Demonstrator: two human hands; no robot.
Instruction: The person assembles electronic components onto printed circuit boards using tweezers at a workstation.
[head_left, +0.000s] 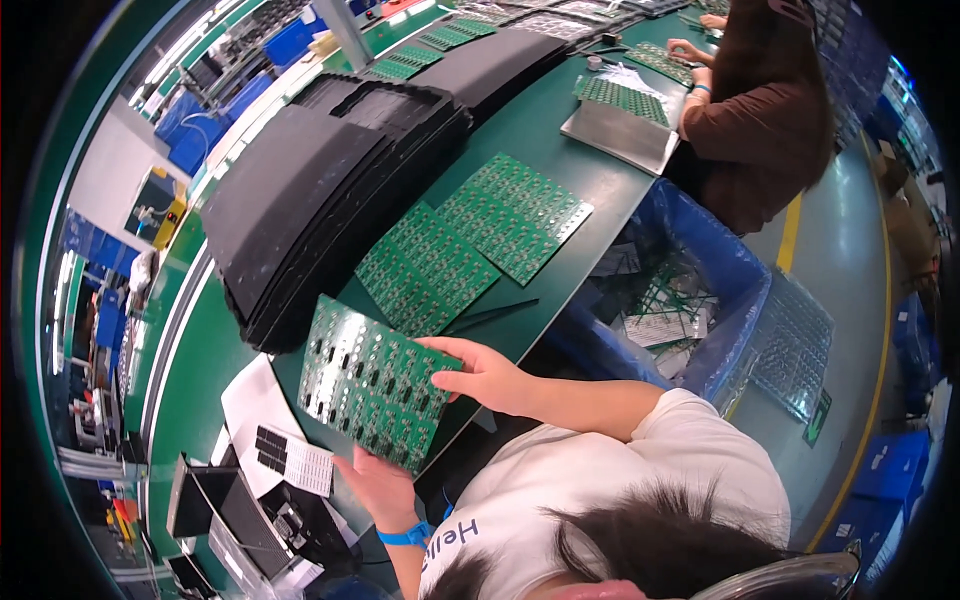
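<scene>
A black tray stack (295,190) stands on the green table (540,135), and a green circuit board panel (375,385) is held up just off its lower end, tilted, with rows of small black components on its face. The right hand (482,375) is clamped on the panel's edge farther from the stack, thumb over the face and fingers partly hidden behind. The left hand (375,488), below the stack with a blue wristband (405,535) at its wrist, grips the panel's lower edge; some of its fingers are out of sight.

Right of the stack, two more board panels lie on the table: a nearer one (425,270) close alongside it and a farther one (515,215), their edges meeting or nearly so. A thin dark tool (495,316) lies farther right of the stack, by the nearer panel. Below the stack is a white label sheet (308,466) with dark rectangles.

Beyond the stack's upper end sits another black tray (510,70). Well to the stack's right, a metal holder (620,140) props up a board, near a co-worker in a brown top (750,135). Across the table edge from the stack, a blue-lined bin (735,335) holds green and white scraps.
</scene>
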